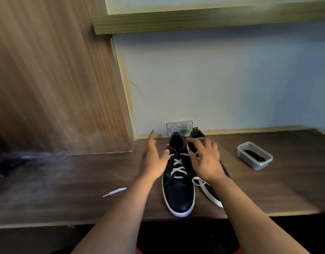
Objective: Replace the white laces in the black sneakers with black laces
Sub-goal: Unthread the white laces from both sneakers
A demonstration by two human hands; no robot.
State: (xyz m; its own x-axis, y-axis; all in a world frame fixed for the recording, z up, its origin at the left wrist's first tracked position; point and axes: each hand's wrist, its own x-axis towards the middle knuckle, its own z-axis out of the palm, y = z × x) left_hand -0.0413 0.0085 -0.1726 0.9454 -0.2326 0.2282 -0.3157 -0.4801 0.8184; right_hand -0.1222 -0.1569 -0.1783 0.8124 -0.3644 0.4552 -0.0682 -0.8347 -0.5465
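Two black sneakers with white soles stand on the dark wooden desk (66,180), toes toward me. The left sneaker (179,191) has white laces (178,166) crossed over its tongue. The right sneaker (211,193) is mostly hidden under my right hand (204,160), whose fingers curl down over its top near a white lace; whether they pinch the lace I cannot tell. My left hand (154,160) is open, fingers straight, beside the left sneaker's outer side. A loose white lace end (115,191) lies on the desk to the left.
A clear plastic container (255,156) holding black laces stands at the right of the desk. A wall socket plate (179,128) sits behind the sneakers. A wooden panel (57,79) rises at the left, a shelf (204,21) overhead. The desk's front edge runs near me.
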